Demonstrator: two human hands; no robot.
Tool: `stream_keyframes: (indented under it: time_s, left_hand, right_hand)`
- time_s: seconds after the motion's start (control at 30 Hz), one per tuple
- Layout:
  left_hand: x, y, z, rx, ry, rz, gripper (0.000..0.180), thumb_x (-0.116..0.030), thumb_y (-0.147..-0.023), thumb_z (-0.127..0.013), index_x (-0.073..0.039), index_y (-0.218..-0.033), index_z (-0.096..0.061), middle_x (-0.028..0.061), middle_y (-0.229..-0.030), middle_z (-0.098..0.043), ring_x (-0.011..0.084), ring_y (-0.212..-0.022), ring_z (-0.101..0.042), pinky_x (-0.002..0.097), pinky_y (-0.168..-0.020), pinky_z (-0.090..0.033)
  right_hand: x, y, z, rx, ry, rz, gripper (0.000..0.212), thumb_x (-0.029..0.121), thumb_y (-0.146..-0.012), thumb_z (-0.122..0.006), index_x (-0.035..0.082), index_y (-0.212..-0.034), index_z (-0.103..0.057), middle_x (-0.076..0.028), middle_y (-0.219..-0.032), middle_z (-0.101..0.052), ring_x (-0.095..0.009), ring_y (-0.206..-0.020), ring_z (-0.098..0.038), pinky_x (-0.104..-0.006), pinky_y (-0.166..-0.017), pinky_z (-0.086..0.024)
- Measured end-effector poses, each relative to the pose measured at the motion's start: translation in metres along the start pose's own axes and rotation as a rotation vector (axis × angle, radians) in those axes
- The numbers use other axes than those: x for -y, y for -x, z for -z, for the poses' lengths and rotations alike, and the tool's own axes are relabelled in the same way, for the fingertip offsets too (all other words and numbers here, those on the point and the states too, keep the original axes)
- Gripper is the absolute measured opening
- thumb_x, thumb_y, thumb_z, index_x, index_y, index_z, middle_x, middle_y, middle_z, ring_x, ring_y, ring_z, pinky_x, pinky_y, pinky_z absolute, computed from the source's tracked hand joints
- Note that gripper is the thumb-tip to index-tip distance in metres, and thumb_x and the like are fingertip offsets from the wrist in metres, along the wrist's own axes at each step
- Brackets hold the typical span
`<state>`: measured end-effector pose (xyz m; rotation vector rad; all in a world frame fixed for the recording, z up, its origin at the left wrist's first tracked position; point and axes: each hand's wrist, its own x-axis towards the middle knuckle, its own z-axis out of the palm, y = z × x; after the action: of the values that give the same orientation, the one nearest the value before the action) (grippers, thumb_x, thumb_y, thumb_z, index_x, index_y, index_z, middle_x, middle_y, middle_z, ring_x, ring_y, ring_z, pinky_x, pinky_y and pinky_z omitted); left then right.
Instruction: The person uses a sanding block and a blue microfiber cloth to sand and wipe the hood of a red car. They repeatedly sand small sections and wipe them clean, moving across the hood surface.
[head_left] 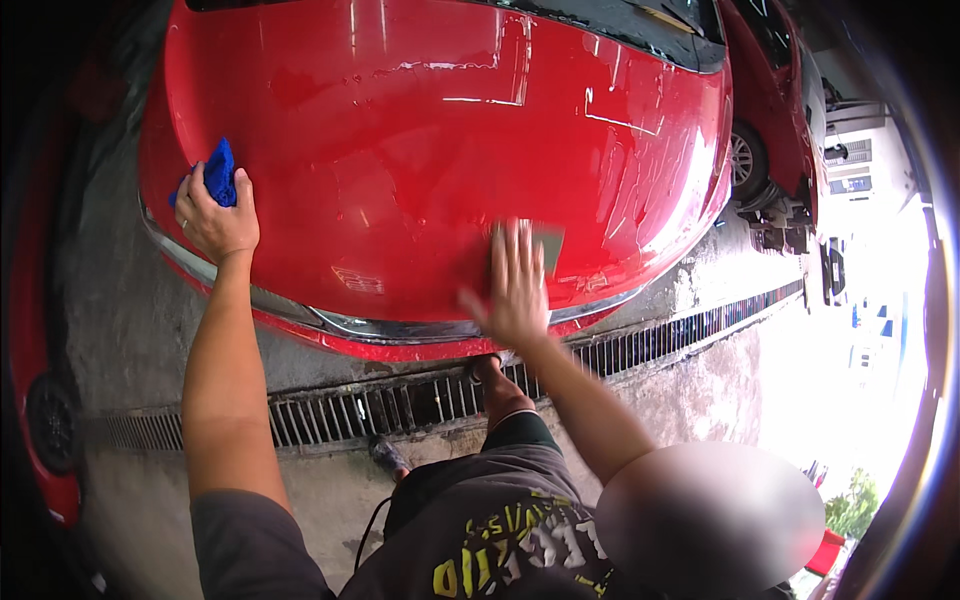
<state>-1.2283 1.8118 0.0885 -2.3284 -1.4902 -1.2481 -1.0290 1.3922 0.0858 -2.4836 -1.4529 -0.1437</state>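
Observation:
A wet red car hood (400, 180) spreads out before me, with water streaks and light reflections on its surface. Over its left side, my left hand (218, 215) grips a crumpled blue cloth (221, 175), fingers curled round it. Near the hood's front edge, right of the middle, my right hand (518, 280) lies flat, fingers stretched out and thumb spread. A thin grey-green sheet (550, 250), like sandpaper, sticks out beside its fingers; the palm hides the rest. The right hand is somewhat blurred by motion.
A slotted metal drain grate (330, 420) runs across the concrete floor before the bumper. The windshield (610, 25) is at the far end of the hood. Other red cars stand at the right (775, 110) and left (45, 420). A blurred oval covers the lower right.

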Motion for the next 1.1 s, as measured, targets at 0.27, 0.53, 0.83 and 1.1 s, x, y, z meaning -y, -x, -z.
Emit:
stream_keyframes:
  time_s: [0.27, 0.53, 0.83, 1.1]
  left_hand:
    - [0.002, 0.002, -0.001, 0.027, 0.024, -0.017, 0.071, -0.057, -0.097, -0.077, -0.017, -0.153, -0.06, 0.0179, -0.157, -0.055, 0.0443, -0.142, -0.054, 0.0621, -0.11, -0.053]
    - [-0.013, 0.005, -0.006, 0.025, 0.062, -0.017, 0.07, -0.056, -0.1, -0.076, -0.016, -0.155, -0.059, 0.0179, -0.155, -0.057, 0.0419, -0.144, -0.052, 0.0605, -0.115, -0.048]
    - [-0.012, -0.004, -0.003, 0.047, 0.018, 0.008, 0.071, -0.056, -0.098, -0.078, -0.016, -0.154, -0.059, 0.0168, -0.156, -0.056, 0.043, -0.142, -0.054, 0.0604, -0.114, -0.05]
    - [-0.006, 0.005, -0.003, 0.037, 0.084, -0.03, 0.07, -0.053, -0.096, -0.078, -0.016, -0.153, -0.06, 0.0191, -0.156, -0.055, 0.0435, -0.145, -0.051, 0.0615, -0.114, -0.049]
  right_hand:
    - [-0.019, -0.088, 0.023, 0.006, 0.031, 0.082, 0.101, 0.067, -0.106, -0.06, 0.0, -0.175, -0.03, -0.025, -0.183, -0.027, -0.044, -0.172, -0.021, -0.0585, -0.139, -0.018]
    - [-0.048, -0.279, 0.042, -0.213, 0.033, 0.021, 0.101, 0.076, -0.11, -0.043, -0.002, -0.174, -0.033, -0.023, -0.184, -0.026, -0.04, -0.173, -0.019, -0.0524, -0.14, -0.018]
    - [0.0, 0.077, -0.04, 0.224, 0.08, 0.026, 0.102, 0.07, -0.106, -0.056, 0.001, -0.176, -0.03, -0.024, -0.184, -0.027, -0.041, -0.172, -0.02, -0.0577, -0.139, -0.016]
    - [-0.048, -0.312, 0.065, -0.139, 0.152, 0.043, 0.108, 0.084, -0.107, -0.039, 0.002, -0.176, -0.029, -0.017, -0.186, -0.025, -0.033, -0.174, -0.016, -0.0478, -0.141, -0.016]
